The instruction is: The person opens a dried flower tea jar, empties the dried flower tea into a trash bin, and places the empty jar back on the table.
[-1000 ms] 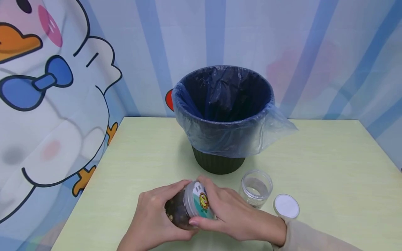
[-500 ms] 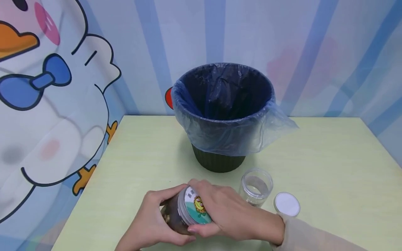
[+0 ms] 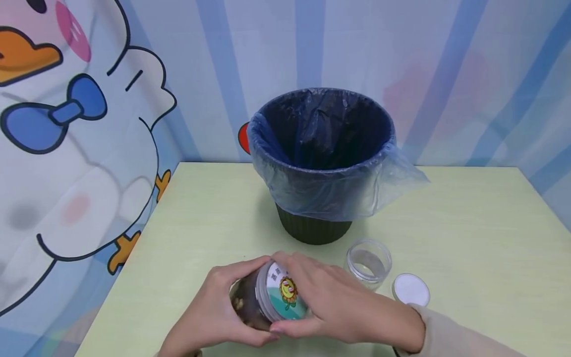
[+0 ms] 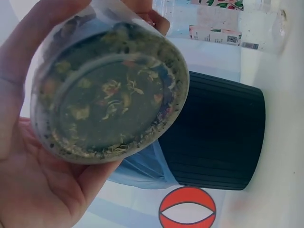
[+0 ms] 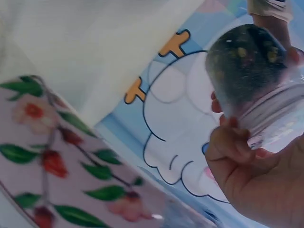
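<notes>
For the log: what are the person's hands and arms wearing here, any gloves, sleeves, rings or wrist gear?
Both hands are bare, with no gloves, and no rings show. The right hand comes out of a loose beige long sleeve that ends at the wrist. The left hand shows no sleeve up to the frame edge; a beige edge sits at its wrist in the right wrist view. The nails look short and unpainted.

- I seem to be in a playful home corner or staged booth, not a workshop: past my hands hangs a backdrop (image 3: pixel 312 44) of pale blue stripes.
- To the left of my grip a big cartoon duck (image 3: pixel 67 148) with a blue bow tie covers the side wall.
- I work at a pale green table (image 3: pixel 468 233).
- Just beyond my grip stands a small bin (image 3: pixel 312 230) lined with a blue bag (image 3: pixel 330 193), a household thing.
</notes>
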Motion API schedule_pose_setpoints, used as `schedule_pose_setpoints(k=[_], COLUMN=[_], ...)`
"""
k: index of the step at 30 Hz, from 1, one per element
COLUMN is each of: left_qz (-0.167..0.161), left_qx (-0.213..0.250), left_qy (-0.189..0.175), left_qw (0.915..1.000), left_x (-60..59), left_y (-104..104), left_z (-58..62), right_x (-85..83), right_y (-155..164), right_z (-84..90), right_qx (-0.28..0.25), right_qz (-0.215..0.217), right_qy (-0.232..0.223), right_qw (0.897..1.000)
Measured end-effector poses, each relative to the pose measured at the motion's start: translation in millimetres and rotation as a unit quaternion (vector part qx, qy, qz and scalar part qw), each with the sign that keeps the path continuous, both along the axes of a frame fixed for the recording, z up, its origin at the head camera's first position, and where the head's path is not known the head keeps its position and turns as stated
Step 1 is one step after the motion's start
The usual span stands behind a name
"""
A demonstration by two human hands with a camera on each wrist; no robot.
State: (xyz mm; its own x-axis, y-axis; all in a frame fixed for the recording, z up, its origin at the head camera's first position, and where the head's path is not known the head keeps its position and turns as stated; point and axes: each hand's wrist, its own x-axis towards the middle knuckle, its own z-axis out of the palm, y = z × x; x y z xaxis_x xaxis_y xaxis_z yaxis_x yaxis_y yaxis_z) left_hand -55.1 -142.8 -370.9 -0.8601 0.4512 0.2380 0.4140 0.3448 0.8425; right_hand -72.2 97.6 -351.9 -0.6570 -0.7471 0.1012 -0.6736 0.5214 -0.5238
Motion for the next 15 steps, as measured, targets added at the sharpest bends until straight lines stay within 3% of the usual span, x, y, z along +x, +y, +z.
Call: schedule_pose_setpoints(k=[5, 15], left_qz=[-0.002, 0.012], left_qx=[-0.011, -0.029], left_qy=[0.044, 0.069], left_qw=[0.9990, 0.9972], left_x=[-1.5, -1.5], left_y=[2, 5], left_z=[2.2, 3.6], right_x=[6.7, 8.6], right_y=[2, 5], right_z=[9.4, 19.2], right_qx=[-0.032, -0.110], right_qz=[-0.025, -0.006], right_qy=[-0.003, -0.018], right_qw=[0.999, 0.994])
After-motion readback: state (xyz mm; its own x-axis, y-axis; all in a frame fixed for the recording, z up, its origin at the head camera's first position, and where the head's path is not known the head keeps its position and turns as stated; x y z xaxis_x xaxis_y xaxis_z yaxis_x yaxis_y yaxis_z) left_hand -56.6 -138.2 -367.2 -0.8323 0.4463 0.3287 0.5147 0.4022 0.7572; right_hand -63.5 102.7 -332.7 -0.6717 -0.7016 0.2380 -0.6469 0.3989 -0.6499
